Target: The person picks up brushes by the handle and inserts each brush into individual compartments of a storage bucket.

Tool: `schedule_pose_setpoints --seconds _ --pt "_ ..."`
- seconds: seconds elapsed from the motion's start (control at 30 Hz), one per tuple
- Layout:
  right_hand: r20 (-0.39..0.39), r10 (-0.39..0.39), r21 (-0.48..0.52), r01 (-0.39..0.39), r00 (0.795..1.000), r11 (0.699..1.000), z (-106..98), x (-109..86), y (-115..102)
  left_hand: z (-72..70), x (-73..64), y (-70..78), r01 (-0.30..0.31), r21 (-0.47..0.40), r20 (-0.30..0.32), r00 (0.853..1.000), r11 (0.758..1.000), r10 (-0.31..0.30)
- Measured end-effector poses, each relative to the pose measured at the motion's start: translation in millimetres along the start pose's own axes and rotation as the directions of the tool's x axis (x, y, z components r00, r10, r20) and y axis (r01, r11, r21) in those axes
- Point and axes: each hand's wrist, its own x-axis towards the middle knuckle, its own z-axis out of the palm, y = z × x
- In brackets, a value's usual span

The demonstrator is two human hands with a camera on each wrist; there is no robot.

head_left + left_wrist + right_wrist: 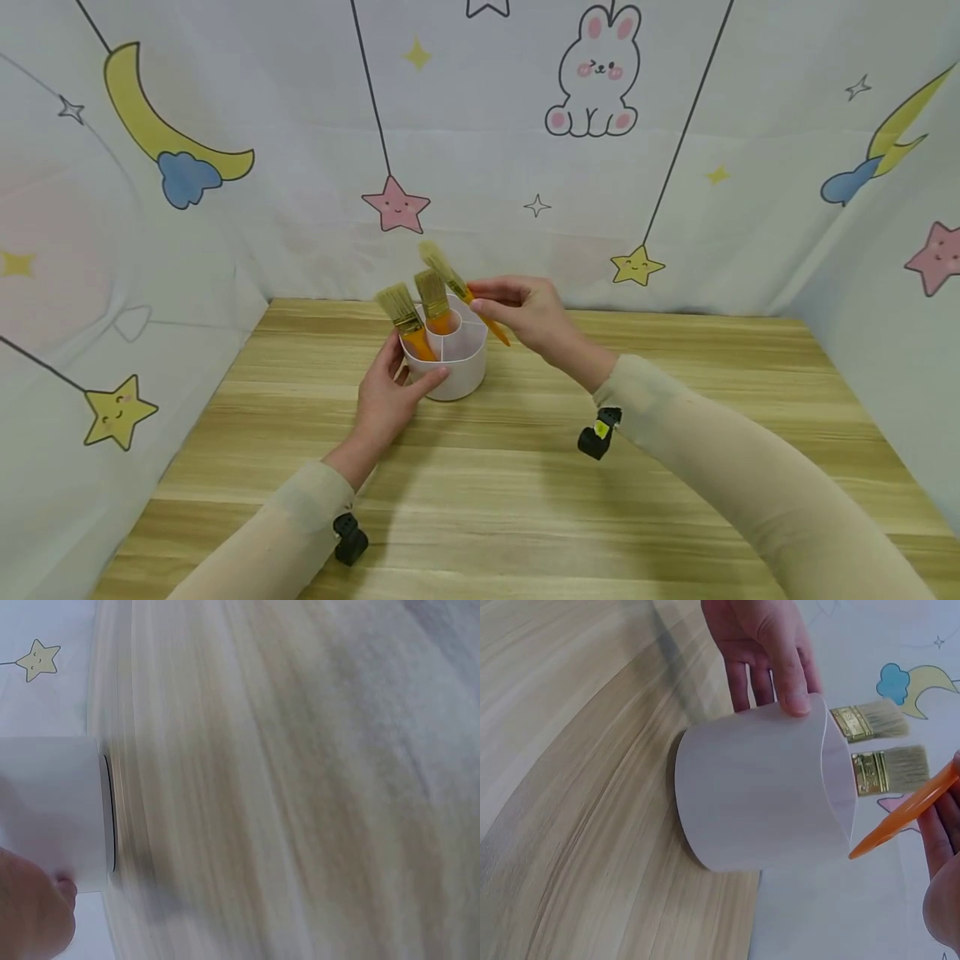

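A white round holder [459,377] with inner dividers stands on the table, its wall plain in the right wrist view. Two paintbrushes are in it, bristles up: one brush [405,312] in a front-left compartment, another brush [433,293] in the round middle one. My left hand [390,396] grips the holder's left side, thumb on the front near the rim. My right hand [528,312] pinches a third paintbrush [491,323] by its orange handle. That brush tilts above the holder's right side, bristles up and left, handle end close to the rim in the right wrist view.
The wood-grain table [480,500] spreads in front of the holder and to both sides. Behind it hangs a white cloth [487,150] printed with stars, moons and a rabbit, and more cloth encloses the left and right. Small black cameras sit at each wrist.
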Motion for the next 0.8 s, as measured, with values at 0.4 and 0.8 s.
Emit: schedule_pose_setpoints --seconds 0.4,0.8 --pt "-0.002 -0.056 0.096 0.056 0.998 0.994 21.4 7.0 -2.3 -2.0 -0.4 0.2 0.016 0.003 0.017 1.000 1.000 -0.016" --pt "-0.004 -0.080 0.093 0.080 0.997 0.992 32.3 9.7 7.2 -3.7 0.9 -2.7 0.010 0.038 0.023 1.000 0.999 -0.011"
